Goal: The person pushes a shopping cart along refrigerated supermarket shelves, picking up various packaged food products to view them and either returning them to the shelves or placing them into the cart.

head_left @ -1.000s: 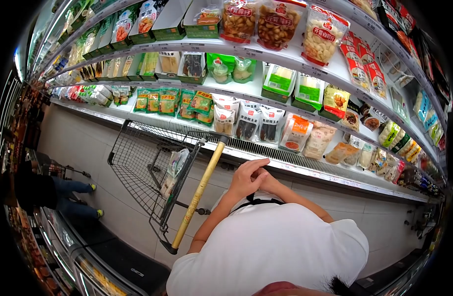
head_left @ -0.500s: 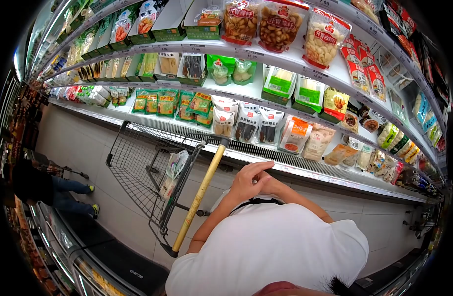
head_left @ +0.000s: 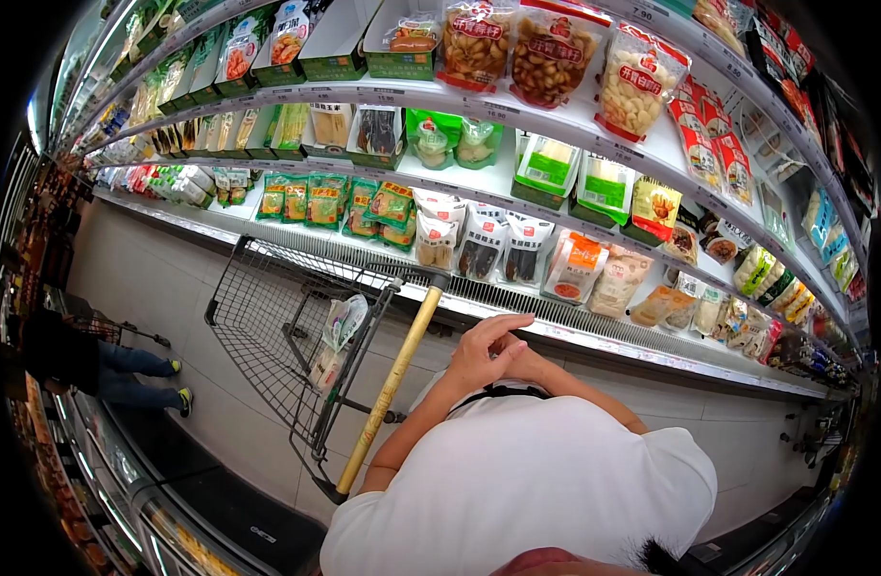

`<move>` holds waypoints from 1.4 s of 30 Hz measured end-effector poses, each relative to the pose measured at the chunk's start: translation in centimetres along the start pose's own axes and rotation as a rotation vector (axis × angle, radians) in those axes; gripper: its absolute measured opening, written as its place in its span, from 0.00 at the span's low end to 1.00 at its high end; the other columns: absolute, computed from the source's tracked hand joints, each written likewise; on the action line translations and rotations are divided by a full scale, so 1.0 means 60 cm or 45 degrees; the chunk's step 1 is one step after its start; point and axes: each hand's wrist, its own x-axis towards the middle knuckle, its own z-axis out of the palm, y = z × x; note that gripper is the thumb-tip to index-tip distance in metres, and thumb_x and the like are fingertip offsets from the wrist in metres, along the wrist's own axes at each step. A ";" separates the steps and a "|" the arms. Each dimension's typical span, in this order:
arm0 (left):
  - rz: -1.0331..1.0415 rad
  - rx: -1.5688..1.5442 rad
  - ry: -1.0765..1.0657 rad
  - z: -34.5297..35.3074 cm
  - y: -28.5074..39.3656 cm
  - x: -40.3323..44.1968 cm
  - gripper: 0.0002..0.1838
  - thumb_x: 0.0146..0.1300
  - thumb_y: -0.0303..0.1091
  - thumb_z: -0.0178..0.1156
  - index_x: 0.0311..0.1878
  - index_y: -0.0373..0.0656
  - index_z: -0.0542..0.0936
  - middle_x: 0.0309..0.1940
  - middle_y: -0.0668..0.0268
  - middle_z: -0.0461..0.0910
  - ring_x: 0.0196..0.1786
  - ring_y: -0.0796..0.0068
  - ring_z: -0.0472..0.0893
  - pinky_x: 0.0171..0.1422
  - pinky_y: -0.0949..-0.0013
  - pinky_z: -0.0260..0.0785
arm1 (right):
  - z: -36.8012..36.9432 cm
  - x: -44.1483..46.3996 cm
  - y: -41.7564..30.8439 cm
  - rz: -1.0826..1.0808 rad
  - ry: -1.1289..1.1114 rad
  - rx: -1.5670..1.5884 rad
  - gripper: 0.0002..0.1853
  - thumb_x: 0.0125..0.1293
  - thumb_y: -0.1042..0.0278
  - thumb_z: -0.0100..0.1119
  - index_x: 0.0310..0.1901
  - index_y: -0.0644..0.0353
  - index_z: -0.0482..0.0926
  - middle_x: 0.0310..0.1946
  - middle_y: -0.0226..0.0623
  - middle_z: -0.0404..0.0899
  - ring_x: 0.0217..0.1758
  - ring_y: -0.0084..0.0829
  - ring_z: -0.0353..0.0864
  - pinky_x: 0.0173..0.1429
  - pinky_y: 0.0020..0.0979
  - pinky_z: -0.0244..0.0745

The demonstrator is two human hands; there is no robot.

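Observation:
In front of my waist, my left hand (head_left: 479,353) lies over my right hand. Its fingers stretch to the right with the thumb apart, and I see nothing held in it. My right hand (head_left: 527,364) is tucked beneath; its fingers are mostly hidden. The yellow handle (head_left: 391,389) of a shopping cart (head_left: 260,322) is to the left of both hands, untouched. Inside the cart lie a clear plastic package (head_left: 345,322) and a pale package (head_left: 326,368). Beyond my hands, a pack with an orange label (head_left: 575,266) stands on the lowest shelf.
A refrigerated shelf unit (head_left: 364,173) curves across the front, with bagged foods on several levels. Large red-labelled pouches (head_left: 556,48) stand higher up. At left, a person (head_left: 71,355) stands near another cart. A freezer case (head_left: 172,523) borders the lower left.
The view has shifted very slightly, so the shelf goods and cart handle appear a little to the right. My hands keep the same pose.

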 end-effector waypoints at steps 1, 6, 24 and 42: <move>-0.050 -0.016 -0.014 -0.002 0.001 0.000 0.20 0.63 0.26 0.62 0.59 0.41 0.79 0.57 0.62 0.79 0.45 0.80 0.81 0.45 0.77 0.74 | 0.000 0.001 -0.005 0.008 -0.002 -0.012 0.15 0.53 0.77 0.65 0.44 0.65 0.78 0.43 0.40 0.82 0.47 0.31 0.81 0.51 0.33 0.77; -0.066 -0.033 -0.022 -0.006 0.000 0.003 0.20 0.63 0.25 0.61 0.59 0.40 0.79 0.58 0.62 0.79 0.45 0.81 0.80 0.45 0.78 0.74 | 0.002 0.002 -0.045 0.062 0.011 -0.049 0.12 0.56 0.78 0.62 0.43 0.65 0.79 0.41 0.39 0.83 0.44 0.30 0.81 0.50 0.32 0.77; -0.024 -0.100 0.073 -0.003 -0.015 0.004 0.21 0.61 0.25 0.64 0.58 0.43 0.80 0.55 0.64 0.81 0.38 0.81 0.80 0.40 0.78 0.73 | 0.004 0.010 -0.021 0.029 0.023 -0.088 0.09 0.59 0.78 0.58 0.43 0.66 0.80 0.41 0.39 0.83 0.44 0.29 0.82 0.50 0.31 0.77; -0.101 -0.157 0.042 -0.001 -0.011 -0.001 0.20 0.60 0.23 0.63 0.58 0.41 0.80 0.56 0.61 0.80 0.50 0.73 0.82 0.48 0.75 0.76 | 0.012 0.005 -0.019 0.023 0.037 0.016 0.10 0.61 0.77 0.58 0.44 0.66 0.80 0.42 0.38 0.83 0.45 0.28 0.81 0.51 0.31 0.76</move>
